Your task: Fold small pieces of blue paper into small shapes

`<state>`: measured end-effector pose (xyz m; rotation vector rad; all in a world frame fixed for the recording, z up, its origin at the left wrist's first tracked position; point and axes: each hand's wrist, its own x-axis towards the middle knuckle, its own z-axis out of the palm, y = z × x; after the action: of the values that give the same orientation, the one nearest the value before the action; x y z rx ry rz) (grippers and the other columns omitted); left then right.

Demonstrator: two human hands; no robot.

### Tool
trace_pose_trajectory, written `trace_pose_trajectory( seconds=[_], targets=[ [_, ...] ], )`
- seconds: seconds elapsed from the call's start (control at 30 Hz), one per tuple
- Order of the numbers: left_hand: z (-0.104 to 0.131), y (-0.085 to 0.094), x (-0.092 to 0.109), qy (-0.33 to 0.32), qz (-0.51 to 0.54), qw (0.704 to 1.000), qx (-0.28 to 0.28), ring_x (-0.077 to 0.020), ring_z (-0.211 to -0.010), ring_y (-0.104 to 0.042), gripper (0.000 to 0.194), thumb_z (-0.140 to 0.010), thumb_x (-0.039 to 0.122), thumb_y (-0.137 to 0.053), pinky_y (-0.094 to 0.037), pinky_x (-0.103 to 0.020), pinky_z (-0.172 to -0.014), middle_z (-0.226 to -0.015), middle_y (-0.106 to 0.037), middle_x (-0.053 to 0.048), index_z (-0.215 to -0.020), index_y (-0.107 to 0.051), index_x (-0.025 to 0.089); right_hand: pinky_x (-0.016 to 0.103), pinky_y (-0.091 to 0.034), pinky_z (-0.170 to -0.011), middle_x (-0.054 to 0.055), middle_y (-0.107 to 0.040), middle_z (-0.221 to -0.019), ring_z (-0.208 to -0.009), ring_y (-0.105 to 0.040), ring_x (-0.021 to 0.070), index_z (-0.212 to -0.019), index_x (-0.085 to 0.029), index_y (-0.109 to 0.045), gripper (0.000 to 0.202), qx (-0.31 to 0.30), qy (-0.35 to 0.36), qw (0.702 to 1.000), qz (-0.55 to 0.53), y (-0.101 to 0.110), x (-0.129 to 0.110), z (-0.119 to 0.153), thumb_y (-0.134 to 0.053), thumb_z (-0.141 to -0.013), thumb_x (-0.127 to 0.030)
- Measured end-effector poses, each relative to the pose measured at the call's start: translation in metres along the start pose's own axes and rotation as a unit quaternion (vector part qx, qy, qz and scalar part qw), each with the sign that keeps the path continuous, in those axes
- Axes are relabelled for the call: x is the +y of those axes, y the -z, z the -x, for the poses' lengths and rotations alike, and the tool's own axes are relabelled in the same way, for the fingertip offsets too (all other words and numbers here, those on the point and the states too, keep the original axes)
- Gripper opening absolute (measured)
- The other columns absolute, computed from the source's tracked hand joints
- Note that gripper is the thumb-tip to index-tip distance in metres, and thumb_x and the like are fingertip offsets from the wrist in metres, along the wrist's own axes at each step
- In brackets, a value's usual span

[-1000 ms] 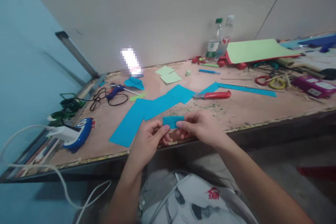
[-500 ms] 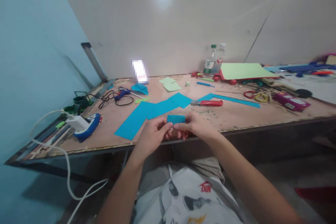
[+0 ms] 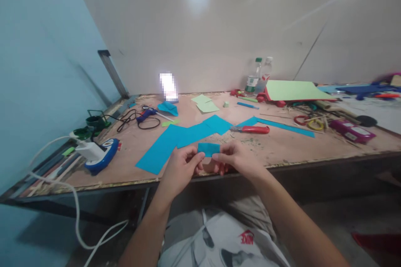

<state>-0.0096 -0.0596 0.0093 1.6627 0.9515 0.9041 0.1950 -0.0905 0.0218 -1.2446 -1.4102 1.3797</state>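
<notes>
Blue paper slip (image 3: 208, 149), held up near the front edge of the wooden surface (image 3: 282, 148). Left hand (image 3: 184, 164) and right hand (image 3: 238, 159) each pinch one end; grip clenched on it both sides, thumbs facing wearer. Slip roughly rectangular, wider than tall, plain bright blue. Back face unseen; lower corners covered by thumbs; fine creases or layers too small to tell.

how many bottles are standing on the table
2. The green-capped bottle stands toward the back, near the pale panel; the white-capped bottle is just right of it, partly behind the light green sheet. Others could be hidden behind that sheet.
</notes>
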Motion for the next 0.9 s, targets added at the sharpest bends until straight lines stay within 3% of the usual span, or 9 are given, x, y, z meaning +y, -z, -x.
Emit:
trace_pose_trajectory(
  seconds=[0.4, 0.57, 0.67, 0.83, 0.9],
  targets=[
    [0.003, 0.002, 0.004, -0.008, -0.010, 1.000, -0.022, -0.0155, -0.059, -0.062, 0.036, -0.096, 0.045, -0.061, -0.047, -0.026, -0.059, -0.066, -0.064, 0.001, -0.071, -0.058, 0.020, 0.025, -0.041, -0.054, 0.003, -0.067, -0.061, -0.055, -0.058, 0.0132, -0.065, -0.016, -0.069, 0.040, 0.038, 0.042, 0.998, 0.031, -0.001, -0.001, 0.004, -0.079, -0.083, -0.050],
    [0.000, 0.003, 0.004, 0.002, -0.020, 0.999, -0.033, -0.0152, -0.061, -0.062, 0.036, -0.096, 0.042, -0.064, -0.047, -0.027, -0.066, -0.065, -0.063, 0.001, -0.068, -0.059, 0.020, 0.025, -0.039, -0.054, 0.001, -0.063, -0.062, -0.055, -0.054, 0.0131, -0.071, -0.018, -0.068, 0.043, 0.032, 0.021, 0.999, 0.028, 0.003, 0.002, 0.001, -0.076, -0.084, -0.057],
    [-0.002, 0.003, 0.005, 0.015, -0.005, 0.999, -0.034, -0.0162, -0.061, -0.062, 0.035, -0.095, 0.041, -0.064, -0.045, -0.027, -0.062, -0.064, -0.063, 0.001, -0.068, -0.060, 0.020, 0.026, -0.037, -0.054, 0.001, -0.061, -0.060, -0.055, -0.051, 0.0137, -0.068, -0.018, -0.066, 0.044, 0.052, 0.010, 0.997, 0.054, 0.002, -0.001, 0.000, -0.073, -0.085, -0.058],
    [-0.004, 0.000, 0.012, 0.061, -0.005, 0.998, -0.026, -0.0170, -0.062, -0.062, 0.030, -0.094, 0.041, -0.061, -0.044, -0.027, -0.061, -0.065, -0.064, 0.001, -0.071, -0.059, 0.021, 0.031, -0.040, -0.054, 0.004, -0.057, -0.058, -0.057, -0.053, 0.0191, -0.061, -0.020, -0.063, 0.058, 0.074, -0.005, 0.990, 0.119, 0.007, 0.006, -0.003, -0.070, -0.080, -0.074],
    [-0.004, -0.003, 0.011, 0.066, -0.018, 0.998, -0.017, -0.0176, -0.064, -0.062, 0.027, -0.094, 0.041, -0.060, -0.045, -0.027, -0.063, -0.068, -0.065, 0.001, -0.076, -0.063, 0.021, 0.035, -0.050, -0.060, 0.007, -0.065, -0.066, -0.063, -0.061, 0.0247, -0.071, -0.021, -0.072, 0.058, 0.070, -0.031, 0.991, 0.114, 0.011, 0.014, -0.005, -0.070, -0.076, -0.079]
  ],
)
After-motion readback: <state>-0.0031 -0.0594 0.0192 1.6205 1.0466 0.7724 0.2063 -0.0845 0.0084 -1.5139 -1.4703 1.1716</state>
